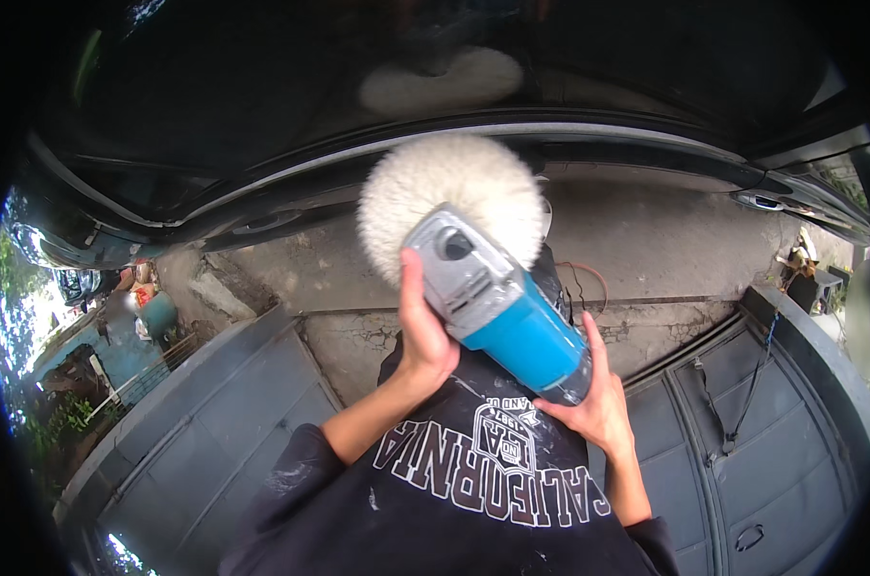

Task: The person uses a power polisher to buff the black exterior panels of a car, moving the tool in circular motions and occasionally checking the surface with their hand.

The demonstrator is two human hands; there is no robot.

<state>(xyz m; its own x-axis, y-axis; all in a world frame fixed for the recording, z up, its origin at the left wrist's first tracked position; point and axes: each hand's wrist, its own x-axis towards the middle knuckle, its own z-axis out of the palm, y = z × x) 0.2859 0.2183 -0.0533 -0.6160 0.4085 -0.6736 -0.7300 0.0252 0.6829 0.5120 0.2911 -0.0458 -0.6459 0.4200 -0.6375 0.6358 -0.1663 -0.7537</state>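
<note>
A blue and grey rotary polisher is held at a slant in front of my dark printed shirt. Its round cream wool pad points towards the glossy black car body, and the pad is mirrored in that surface. Whether pad and car touch is hard to tell. My left hand grips the side of the grey metal head, thumb upward. Around the dark rear end of the body, my right hand supports the tool. Its fingers are partly hidden underneath.
Below the car lies concrete ground, crossed by an orange cable. Grey metal gates stand behind me on both sides. A chrome-trimmed door handle juts from the car at right. Rubble and a teal container sit at left.
</note>
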